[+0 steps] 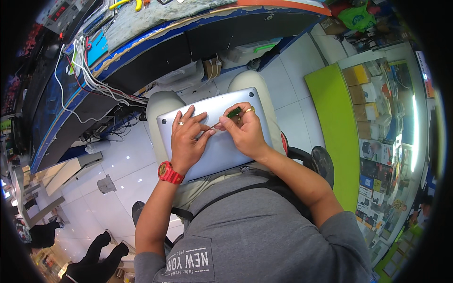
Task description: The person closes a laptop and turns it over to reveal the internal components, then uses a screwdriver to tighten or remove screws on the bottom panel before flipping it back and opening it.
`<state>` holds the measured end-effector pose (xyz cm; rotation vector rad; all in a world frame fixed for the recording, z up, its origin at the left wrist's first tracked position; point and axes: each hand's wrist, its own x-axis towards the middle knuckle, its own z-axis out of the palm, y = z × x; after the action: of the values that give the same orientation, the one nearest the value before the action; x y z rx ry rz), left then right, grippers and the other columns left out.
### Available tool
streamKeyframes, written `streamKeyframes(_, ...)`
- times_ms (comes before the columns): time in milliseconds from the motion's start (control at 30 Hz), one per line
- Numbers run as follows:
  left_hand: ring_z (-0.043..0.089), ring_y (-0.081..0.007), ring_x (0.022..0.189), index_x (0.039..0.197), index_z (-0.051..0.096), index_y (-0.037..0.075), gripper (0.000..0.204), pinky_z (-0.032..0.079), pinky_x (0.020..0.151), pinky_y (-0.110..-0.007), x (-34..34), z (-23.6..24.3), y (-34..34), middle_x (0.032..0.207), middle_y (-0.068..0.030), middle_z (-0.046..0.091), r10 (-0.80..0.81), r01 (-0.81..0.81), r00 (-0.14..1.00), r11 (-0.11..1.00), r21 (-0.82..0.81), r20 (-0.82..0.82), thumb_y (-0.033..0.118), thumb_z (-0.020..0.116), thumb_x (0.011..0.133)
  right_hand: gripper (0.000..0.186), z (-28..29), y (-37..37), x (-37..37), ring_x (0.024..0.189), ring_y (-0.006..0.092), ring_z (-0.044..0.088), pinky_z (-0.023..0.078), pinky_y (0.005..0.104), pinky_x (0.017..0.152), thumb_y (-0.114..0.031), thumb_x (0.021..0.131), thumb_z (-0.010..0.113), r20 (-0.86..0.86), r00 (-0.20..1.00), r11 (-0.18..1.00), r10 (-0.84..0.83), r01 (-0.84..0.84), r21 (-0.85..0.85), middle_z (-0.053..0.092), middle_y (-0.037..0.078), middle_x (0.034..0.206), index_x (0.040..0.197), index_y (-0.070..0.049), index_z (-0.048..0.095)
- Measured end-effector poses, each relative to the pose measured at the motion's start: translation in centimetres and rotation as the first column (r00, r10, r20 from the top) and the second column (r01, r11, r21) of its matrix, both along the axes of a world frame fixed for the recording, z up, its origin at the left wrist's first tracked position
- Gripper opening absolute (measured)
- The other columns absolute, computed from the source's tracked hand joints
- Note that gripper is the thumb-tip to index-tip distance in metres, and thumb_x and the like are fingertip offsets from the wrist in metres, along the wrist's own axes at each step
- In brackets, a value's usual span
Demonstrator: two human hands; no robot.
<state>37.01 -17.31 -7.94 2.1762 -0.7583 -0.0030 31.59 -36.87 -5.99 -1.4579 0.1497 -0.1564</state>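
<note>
A silver laptop [226, 158] lies across my lap with its underside up; small dark round feet show at its far corners. In my right hand [245, 132] is a screwdriver with a green handle [233, 113], its thin shaft pointing left over the middle of the laptop. The thumb and index finger of my left hand [188, 137] close around the shaft's tip, while the other fingers spread over the laptop. The tip itself is hidden between those fingers, so I cannot tell whether a screw is there.
Ahead stands a workbench [165, 23] with a worn edge, white cables [85, 61] hanging from its left part. Plastic bins [250, 52] sit beneath it. A glass display case [377, 141] with a green side panel [332, 132] is on the right. Another person's legs [96, 250] show at lower left.
</note>
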Motion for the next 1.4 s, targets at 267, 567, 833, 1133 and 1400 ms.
streamKeyframes(267, 0.056, -0.0352, 0.145, 0.091, 0.079, 0.011, 0.012, 0.029, 0.126, -0.058, 0.1, 0.0, 0.0, 0.129, -0.0086, 0.077, 0.003, -0.003, 1.0, 1.0, -0.015, -0.009, 0.02, 0.086, 0.089, 0.037, -0.7, -0.1, -0.1, 0.095, 0.0215, 0.078, 0.064, 0.0331, 0.084, -0.002, 0.101, 0.072, 0.113, 0.993, 0.997, -0.038, 0.046, -0.067, 0.073, 0.014, 0.104, 0.132, 0.003, 0.052)
streamKeyframes(567, 0.059, -0.0341, 0.143, 0.09, 0.079, 0.011, 0.012, 0.029, 0.126, -0.057, 0.0, -0.1, 0.0, 0.126, -0.0085, 0.078, 0.02, -0.02, 1.0, 0.999, -0.03, -0.011, 0.02, 0.086, 0.088, 0.042, -0.4, -0.4, -0.6, 0.097, 0.026, 0.078, 0.064, 0.0355, 0.086, -0.001, 0.1, 0.073, 0.168, 0.985, 0.961, 0.034, 0.014, -0.275, 0.074, 0.016, 0.108, 0.136, 0.003, 0.052)
streamKeyframes(833, 0.059, -0.0334, 0.143, 0.09, 0.079, 0.011, 0.012, 0.029, 0.126, -0.057, 0.0, 0.0, 0.0, 0.125, -0.0083, 0.078, 0.021, -0.022, 1.0, 0.999, -0.028, -0.011, 0.02, 0.086, 0.088, 0.043, 0.0, -0.7, -0.6, 0.101, 0.0219, 0.078, 0.063, 0.0331, 0.088, 0.002, 0.102, 0.069, 0.189, 0.977, 0.915, 0.104, -0.019, -0.403, 0.071, 0.016, 0.114, 0.139, 0.001, 0.048)
streamKeyframes(1133, 0.06, -0.0352, 0.141, 0.102, 0.075, 0.007, 0.031, 0.033, 0.124, -0.059, 0.1, -0.1, -0.1, 0.127, -0.013, 0.076, 0.024, -0.024, 0.999, 1.0, -0.012, 0.022, 0.026, 0.091, 0.083, 0.041, -0.2, -0.5, -0.4, 0.094, 0.0254, 0.079, 0.064, 0.0355, 0.084, -0.002, 0.098, 0.074, 0.196, 0.981, 0.958, 0.012, 0.045, -0.283, 0.075, 0.015, 0.105, 0.134, 0.001, 0.055)
streamKeyframes(1400, 0.047, -0.0402, 0.151, 0.134, 0.068, 0.005, 0.051, 0.032, 0.126, -0.058, -0.4, 0.8, -0.9, 0.154, -0.0183, 0.059, -0.095, 0.054, 0.987, 0.958, 0.282, 0.133, 0.035, 0.079, 0.094, 0.041, 0.6, -4.2, 3.4, 0.094, 0.0249, 0.079, 0.064, 0.0352, 0.083, -0.002, 0.1, 0.071, 0.21, 0.977, 0.888, -0.047, 0.137, -0.439, 0.074, 0.015, 0.104, 0.138, 0.002, 0.056)
